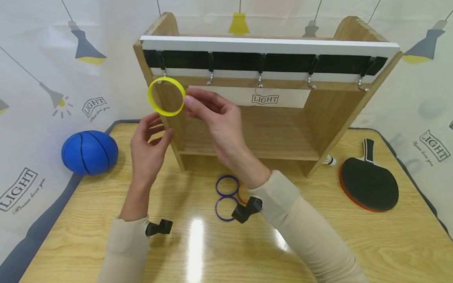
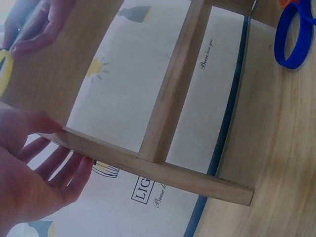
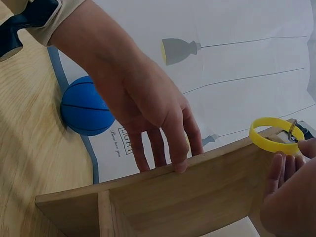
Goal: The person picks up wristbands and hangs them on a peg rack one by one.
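Note:
My right hand point(image 1: 226, 122) pinches a thin yellow ring point(image 1: 170, 114) between thumb and fingers at the ring's right side. It is held up at the leftmost metal hook point(image 1: 164, 73) of the wooden stand point(image 1: 255, 133); in the right wrist view the hook overlaps the ring's opening. My left hand point(image 1: 148, 149) holds the stand's left side panel point(image 2: 118, 157), thumb at the front edge and fingers on the outer face. Along the stand's top front runs a black strip point(image 1: 235, 61) with several hooks.
Two purple rings point(image 1: 227, 177) lie on the wooden table point(image 1: 170, 251) before the stand, beside an orange ring point(image 1: 242, 196) partly hidden by my right wrist. A blue basketball point(image 1: 90, 152) sits on the left. To the right are a shuttlecock point(image 1: 330, 160) and a table tennis paddle point(image 1: 369, 184).

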The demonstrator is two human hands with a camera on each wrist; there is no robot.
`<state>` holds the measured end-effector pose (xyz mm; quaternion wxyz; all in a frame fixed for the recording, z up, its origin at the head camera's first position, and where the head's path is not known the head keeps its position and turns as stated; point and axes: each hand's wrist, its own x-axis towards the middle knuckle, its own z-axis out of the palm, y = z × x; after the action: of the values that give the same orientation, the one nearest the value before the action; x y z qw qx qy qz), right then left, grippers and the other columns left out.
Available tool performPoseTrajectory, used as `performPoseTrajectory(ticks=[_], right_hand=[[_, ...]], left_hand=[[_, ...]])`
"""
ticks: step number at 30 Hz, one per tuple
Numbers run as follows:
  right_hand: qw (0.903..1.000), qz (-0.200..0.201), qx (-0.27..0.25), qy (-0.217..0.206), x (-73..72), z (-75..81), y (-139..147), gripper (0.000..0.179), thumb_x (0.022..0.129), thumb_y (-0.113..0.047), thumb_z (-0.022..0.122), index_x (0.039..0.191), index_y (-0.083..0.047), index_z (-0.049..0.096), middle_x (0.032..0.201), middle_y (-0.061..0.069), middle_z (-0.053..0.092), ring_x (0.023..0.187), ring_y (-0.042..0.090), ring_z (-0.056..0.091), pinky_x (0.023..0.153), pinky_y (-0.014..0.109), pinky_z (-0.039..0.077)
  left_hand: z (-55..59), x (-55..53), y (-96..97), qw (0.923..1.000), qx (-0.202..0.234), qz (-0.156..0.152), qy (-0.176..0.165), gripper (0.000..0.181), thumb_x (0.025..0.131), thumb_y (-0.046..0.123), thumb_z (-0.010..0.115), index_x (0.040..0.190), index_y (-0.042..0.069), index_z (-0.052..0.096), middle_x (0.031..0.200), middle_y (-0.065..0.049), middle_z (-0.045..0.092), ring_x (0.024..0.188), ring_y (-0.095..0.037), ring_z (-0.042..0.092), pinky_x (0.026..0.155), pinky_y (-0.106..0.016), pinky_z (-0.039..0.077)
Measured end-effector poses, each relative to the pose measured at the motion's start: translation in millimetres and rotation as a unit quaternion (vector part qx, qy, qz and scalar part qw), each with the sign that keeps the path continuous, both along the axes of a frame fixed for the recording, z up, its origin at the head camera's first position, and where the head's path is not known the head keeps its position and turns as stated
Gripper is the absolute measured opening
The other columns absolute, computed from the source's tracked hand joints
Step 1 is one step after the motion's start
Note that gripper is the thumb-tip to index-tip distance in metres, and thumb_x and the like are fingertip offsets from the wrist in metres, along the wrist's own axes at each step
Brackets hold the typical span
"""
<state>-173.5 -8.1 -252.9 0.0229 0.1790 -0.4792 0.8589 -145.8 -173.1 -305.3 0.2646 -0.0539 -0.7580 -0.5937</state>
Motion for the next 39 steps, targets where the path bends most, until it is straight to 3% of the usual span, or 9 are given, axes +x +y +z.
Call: performPoseTrajectory(ticks=[9,16,21,25,28,31,34,38,39], right_hand=[[0.9988,-0.02,0.043,0.013,0.9,-10.5,11.1,0.023,0.088,-0.009,0.074,0.11,-0.002,0.071,0.105,0.013,0.07,0.092,0.029,0.066,0.086,0.039,0.053],[0.9951,-0.025,0.09,0.031,16.0,-17.7,39.5,0.023,0.087,-0.008,0.074,0.109,-0.003,0.071,0.108,0.013,0.07,0.094,0.03,0.065,0.087,0.04,0.053],[0.9759,-0.023,0.209,0.06,31.0,-33.1,81.1,0.024,0.087,-0.014,0.075,0.11,-0.007,0.072,0.109,0.013,0.069,0.097,0.029,0.065,0.084,0.037,0.054],[0.9507,-0.017,0.302,0.066,42.7,-42.6,119.3,0.021,0.088,-0.011,0.074,0.108,-0.006,0.073,0.107,0.012,0.07,0.095,0.027,0.066,0.081,0.033,0.054],[0.9178,-0.034,0.383,0.1,51.0,-46.5,147.8,0.017,0.088,-0.005,0.073,0.105,-0.005,0.073,0.103,0.008,0.071,0.091,0.024,0.067,0.078,0.028,0.054],[0.8666,-0.062,0.471,0.153,52.0,-59.3,178.4,0.017,0.087,-0.005,0.074,0.102,-0.012,0.074,0.097,-0.002,0.071,0.085,0.016,0.067,0.073,0.025,0.054],[0.8049,-0.079,0.555,0.194,49.6,-76.4,202.4,0.017,0.086,-0.01,0.076,0.098,-0.021,0.074,0.092,-0.013,0.068,0.081,0.007,0.064,0.068,0.027,0.053],[0.7088,-0.065,0.668,0.217,51.9,-85.5,212.8,0.013,0.084,-0.009,0.077,0.094,-0.018,0.075,0.088,-0.011,0.067,0.08,0.009,0.063,0.066,0.032,0.053],[0.6897,-0.056,0.687,0.221,51.7,-88.1,213.3,0.013,0.083,-0.008,0.078,0.093,-0.016,0.075,0.088,-0.009,0.067,0.08,0.012,0.063,0.066,0.033,0.053]], left_hand=[[0.5,2.1,0.0,0.9999,-0.003,0.008,-0.007,0.041,0.091,0.005,0.067,0.131,0.001,0.055,0.124,-0.013,0.06,0.109,-0.027,0.06,0.083,-0.027,0.052],[-0.4,2.6,0.0,0.9999,-0.006,0.008,-0.008,0.041,0.092,0.004,0.066,0.131,0.0,0.055,0.125,-0.013,0.06,0.11,-0.027,0.059,0.083,-0.027,0.052],[-2.7,2.3,1.3,0.9999,-0.005,0.002,-0.01,0.041,0.092,0.005,0.066,0.131,0.0,0.055,0.124,-0.013,0.06,0.109,-0.027,0.06,0.083,-0.026,0.052],[-3.9,1.1,1.5,1.0,0.0,0.0,-0.004,0.041,0.091,0.004,0.066,0.13,0.0,0.056,0.123,-0.013,0.06,0.109,-0.027,0.06,0.082,-0.026,0.052],[-4.2,0.2,1.5,1.0,0.003,-0.001,0.002,0.04,0.091,0.004,0.067,0.129,0.001,0.057,0.122,-0.013,0.061,0.108,-0.027,0.06,0.081,-0.026,0.052],[-3.5,-0.2,1.5,1.0,0.003,0.0,0.004,0.04,0.09,0.004,0.067,0.129,0.001,0.058,0.122,-0.013,0.061,0.107,-0.027,0.06,0.081,-0.026,0.052],[-2.4,-0.6,1.3,1.0,0.003,0.001,0.007,0.039,0.09,0.004,0.067,0.129,0.001,0.058,0.122,-0.013,0.061,0.107,-0.027,0.06,0.081,-0.026,0.052],[-1.8,-0.8,1.5,0.9999,0.001,0.004,0.009,0.039,0.091,0.004,0.067,0.128,0.001,0.058,0.121,-0.014,0.061,0.106,-0.027,0.06,0.081,-0.026,0.052],[-2.1,-0.7,1.6,0.9999,0.0,0.005,0.01,0.039,0.091,0.004,0.067,0.128,0.001,0.058,0.121,-0.014,0.061,0.106,-0.027,0.06,0.081,-0.025,0.052]])
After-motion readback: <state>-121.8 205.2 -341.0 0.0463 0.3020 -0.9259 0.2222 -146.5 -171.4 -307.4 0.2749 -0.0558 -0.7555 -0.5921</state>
